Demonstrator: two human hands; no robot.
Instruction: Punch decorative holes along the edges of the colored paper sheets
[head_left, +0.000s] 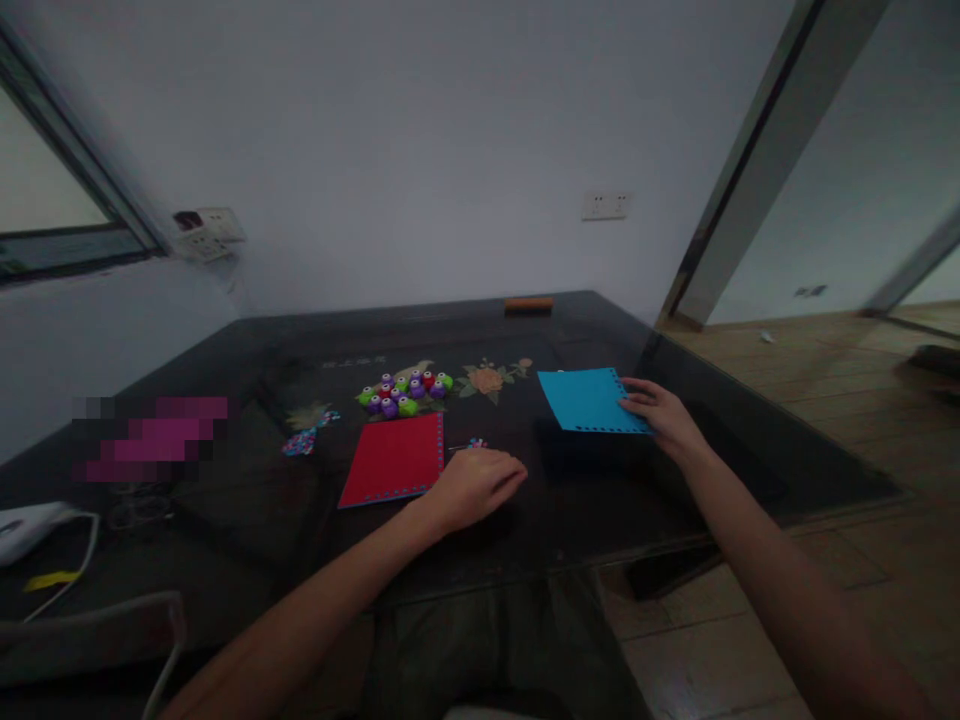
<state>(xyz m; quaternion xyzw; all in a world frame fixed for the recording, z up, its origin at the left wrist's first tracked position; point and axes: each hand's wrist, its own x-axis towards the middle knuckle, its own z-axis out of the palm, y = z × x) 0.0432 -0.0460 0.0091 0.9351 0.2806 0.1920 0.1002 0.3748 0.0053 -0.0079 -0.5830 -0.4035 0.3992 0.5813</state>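
My right hand [664, 420] grips a blue sheet [592, 402] by its right edge, fingers on top. The sheet is raised a little above the dark table, and small notches run along its right and bottom edges. My left hand [480, 488] is closed low over the table, fingers curled; whatever they may hold is hidden. Beside it lies a red sheet [397, 455] with holes along its right and bottom edges, its lower right corner partly behind my hand. Just beyond my left hand are small multicoloured pieces [476, 443], too small to name.
Behind the red sheet sits a cluster of green, purple and red beads with eye-like spots [405, 392]. More multicoloured bits [301, 441] lie to the left. A brown block [529, 304] rests at the table's [600, 500] far edge. A white device with a cable [34, 525] is at far left.
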